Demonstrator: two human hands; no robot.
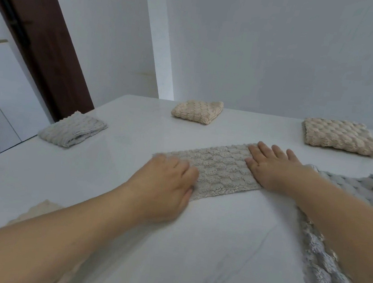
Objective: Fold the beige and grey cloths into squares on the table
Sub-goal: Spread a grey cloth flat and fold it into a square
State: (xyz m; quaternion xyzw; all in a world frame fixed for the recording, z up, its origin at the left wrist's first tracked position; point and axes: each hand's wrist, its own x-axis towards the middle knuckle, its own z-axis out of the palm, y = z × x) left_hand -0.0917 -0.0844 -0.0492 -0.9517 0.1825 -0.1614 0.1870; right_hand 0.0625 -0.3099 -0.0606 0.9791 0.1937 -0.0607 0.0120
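Head view: the white tabletop is bare toward 6 o'clock. At centre lies a grey cloth strip. The left hand presses its 9 o'clock end, fingers curled together; the right hand lies flat, fingers spread, at 3 o'clock. 3 folded cloths sit from 10 to 2 o'clock.

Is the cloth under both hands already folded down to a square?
No: the cloth under the left hand and right hand lies as a long strip.
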